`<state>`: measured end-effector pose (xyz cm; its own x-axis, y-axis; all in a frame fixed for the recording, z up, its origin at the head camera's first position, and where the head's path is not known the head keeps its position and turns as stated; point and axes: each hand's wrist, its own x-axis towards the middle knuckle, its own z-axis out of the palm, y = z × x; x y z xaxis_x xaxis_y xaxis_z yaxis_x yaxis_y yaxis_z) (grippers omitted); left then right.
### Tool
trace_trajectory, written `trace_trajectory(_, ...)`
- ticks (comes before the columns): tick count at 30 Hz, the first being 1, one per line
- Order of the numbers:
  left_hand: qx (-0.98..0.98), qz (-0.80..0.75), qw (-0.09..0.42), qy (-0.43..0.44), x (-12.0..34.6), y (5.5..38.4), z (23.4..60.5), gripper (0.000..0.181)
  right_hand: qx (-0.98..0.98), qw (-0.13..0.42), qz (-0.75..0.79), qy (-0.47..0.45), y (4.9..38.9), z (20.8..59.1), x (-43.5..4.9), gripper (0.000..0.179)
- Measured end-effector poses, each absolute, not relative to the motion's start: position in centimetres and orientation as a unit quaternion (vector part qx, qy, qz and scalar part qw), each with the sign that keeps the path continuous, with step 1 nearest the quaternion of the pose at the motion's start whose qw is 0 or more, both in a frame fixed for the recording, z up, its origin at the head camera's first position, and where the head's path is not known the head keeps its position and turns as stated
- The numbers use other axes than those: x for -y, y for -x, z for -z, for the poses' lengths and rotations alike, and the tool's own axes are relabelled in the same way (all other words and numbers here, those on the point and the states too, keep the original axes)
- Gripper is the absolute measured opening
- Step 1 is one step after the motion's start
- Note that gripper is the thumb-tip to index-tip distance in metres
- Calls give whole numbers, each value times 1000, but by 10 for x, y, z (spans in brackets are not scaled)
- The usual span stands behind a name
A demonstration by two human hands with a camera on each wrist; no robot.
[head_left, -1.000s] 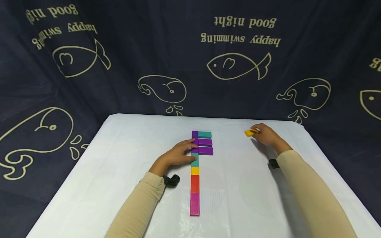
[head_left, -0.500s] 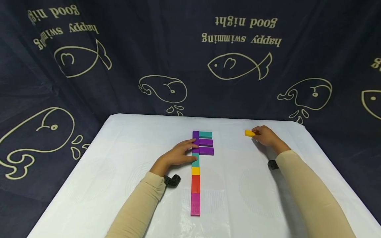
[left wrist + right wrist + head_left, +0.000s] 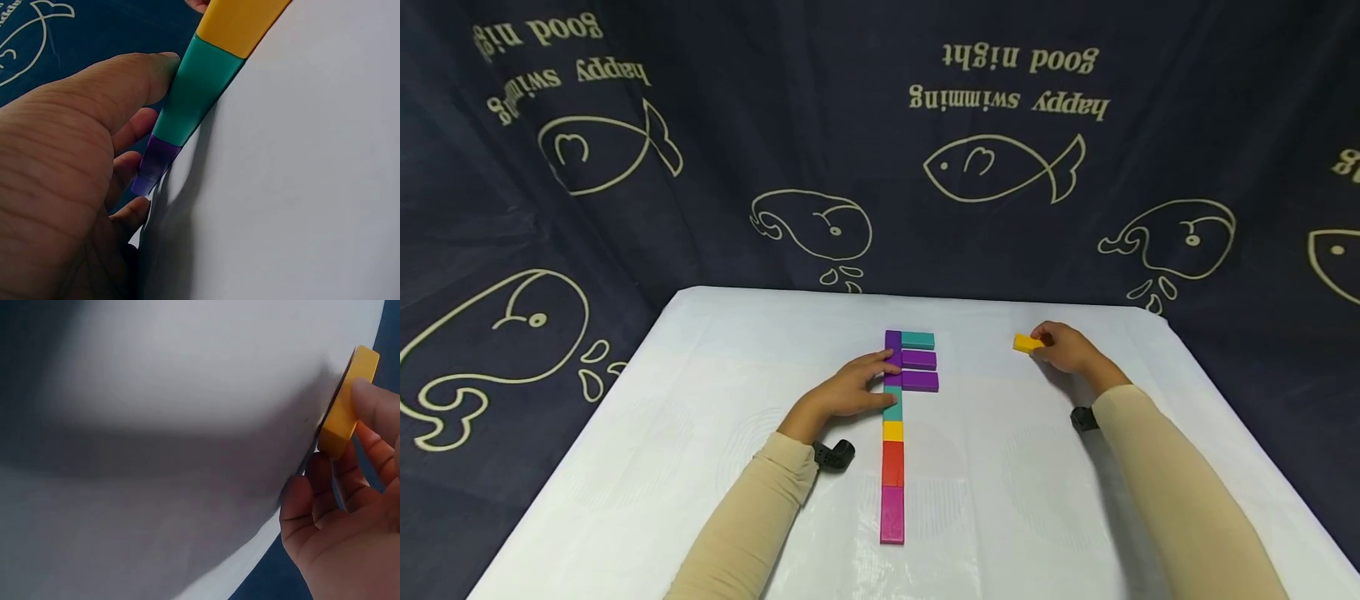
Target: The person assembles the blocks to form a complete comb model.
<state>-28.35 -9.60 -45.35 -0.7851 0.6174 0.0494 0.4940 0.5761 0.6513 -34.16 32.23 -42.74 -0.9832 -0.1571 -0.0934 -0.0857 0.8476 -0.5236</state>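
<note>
In the head view, my left hand (image 3: pixel 850 387) rests against a column of flat coloured blocks. Its fingertips lie on the long purple block (image 3: pixel 892 340) and its thumb touches the teal block (image 3: pixel 893 410) below. The left wrist view shows that thumb against the side of the teal block (image 3: pixel 200 87), with the purple block (image 3: pixel 156 165) beyond it. Off to the right, my right hand (image 3: pixel 1070 348) pinches a yellow block (image 3: pixel 1024 343) close to the tabletop. Seen from the right wrist, the thumb presses this yellow block (image 3: pixel 350 406) against the fingers.
Further down the column lie a small yellow block (image 3: pixel 892 431), a red block (image 3: pixel 892 464) and a magenta block (image 3: pixel 892 515). Teal (image 3: pixel 918 340) and purple (image 3: pixel 919 360) side blocks branch rightward. Dark printed cloth (image 3: pixel 880 167) hangs behind the white table (image 3: pixel 737 333).
My right hand has shifted slightly left and nearer with the yellow block, which has turned a little. My left hand stays in place on the column.
</note>
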Motion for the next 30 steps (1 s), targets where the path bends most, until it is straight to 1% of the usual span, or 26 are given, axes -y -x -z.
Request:
trace_trajectory(9, -885, -332, 89, -315, 96, 283, 454, 51, -952, 49, 287, 97, 328, 422, -306, 25)
trace_trajectory(16, -883, -338, 86, -314, 95, 282, 454, 51, -940, 38, 310, 138, 313, 414, -282, 24)
trace_trajectory(24, -882, -341, 88, -313, 95, 281, 454, 51, -935, 38, 310, 170, 296, 407, -258, 24)
trace_trajectory(30, -882, -340, 86, -314, 95, 282, 454, 51, -932, 23, 301, 201, 287, 405, -240, 23)
